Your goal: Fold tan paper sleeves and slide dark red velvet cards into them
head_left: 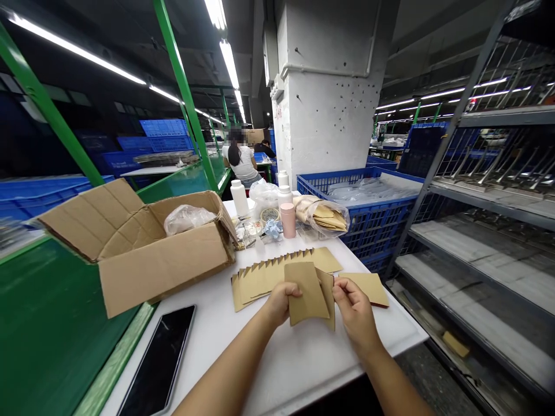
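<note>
Both hands close narrowly on kraft card near the front of a white table. The left hand grips a rectangular kraft card along its lower left side, the card's long axis nearly upright and slightly tilted. The right hand pinches the edge of a second kraft card, which stands just behind the first and touches it. A fanned row of kraft cards lies just beyond the left hand, and a single kraft card lies beside the right hand, toward the table's right edge. At the left edge, an open cardboard box holds a crumpled plastic bag. Near the far edge, a clear bag holds more kraft pieces. Past the right edge, a blue plastic crate holds clear plastic bags.
</note>
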A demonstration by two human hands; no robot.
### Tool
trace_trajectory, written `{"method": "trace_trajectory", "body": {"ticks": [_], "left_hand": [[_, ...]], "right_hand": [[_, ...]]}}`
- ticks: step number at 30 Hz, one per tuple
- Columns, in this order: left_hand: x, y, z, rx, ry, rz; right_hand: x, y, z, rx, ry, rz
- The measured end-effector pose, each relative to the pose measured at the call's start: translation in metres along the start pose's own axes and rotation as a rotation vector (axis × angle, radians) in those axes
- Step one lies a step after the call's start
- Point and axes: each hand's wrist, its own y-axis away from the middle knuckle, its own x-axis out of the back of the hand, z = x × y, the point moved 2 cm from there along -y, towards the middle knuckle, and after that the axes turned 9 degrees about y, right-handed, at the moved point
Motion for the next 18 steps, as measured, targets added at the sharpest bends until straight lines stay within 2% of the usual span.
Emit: {"method": "trace_trajectory", "body": {"ticks": [4,8,13,18], "left_hand": [[0.0074,-0.0020,0.0016,0.008,0.004,0.072],[0.0076,-0.0031,-0.0033,0.028,-0.004,0.111],[0.0090,-0.0018,-0.0049,0.027,-0.018,0.146],[0.0023,-0.0015,-0.0045,0.014,-0.018,0.097]], "right_hand": [[0.0004,0.0012,0.0078,-0.096,-0.203,-0.101],[0.0011,0.0023,0.0097,-0.152,-0.314,-0.095],[-0.0010,0.0032,0.0080,-0.179,-0.334,-0.117],[-0.0016,0.0056,0.0086,-0.158,-0.254,-0.085]]}}
